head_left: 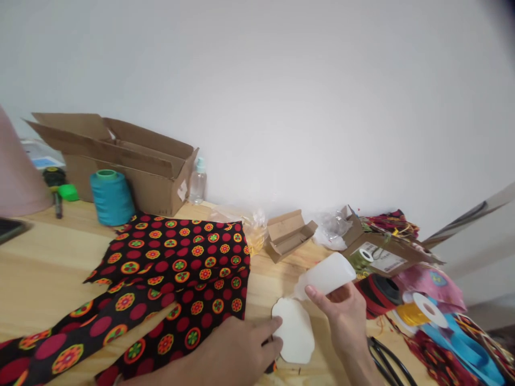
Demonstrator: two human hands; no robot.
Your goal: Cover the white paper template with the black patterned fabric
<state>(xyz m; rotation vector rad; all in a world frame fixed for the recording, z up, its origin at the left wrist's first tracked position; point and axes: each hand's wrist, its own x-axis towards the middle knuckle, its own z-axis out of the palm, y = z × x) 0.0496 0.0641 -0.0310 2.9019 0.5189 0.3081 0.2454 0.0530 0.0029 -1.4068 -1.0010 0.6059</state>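
Note:
My right hand [341,316] grips a white squeeze bottle [325,276] tilted with its tip down toward a white scalloped cut-out shape [295,329] lying on the wooden table [44,268]. My left hand [237,348] rests on the edge of that shape, fingers pressing it down, beside a black fabric [177,268] printed with red dots and orange-green circles that spreads over the table to the left.
A turquoise thread cone [110,195] and an open cardboard box [129,161] stand at the back left, with a small clear bottle [198,182] beside them. Small open boxes [289,233], ribbon spools [418,313], scraps and black scissors [386,362] crowd the right side.

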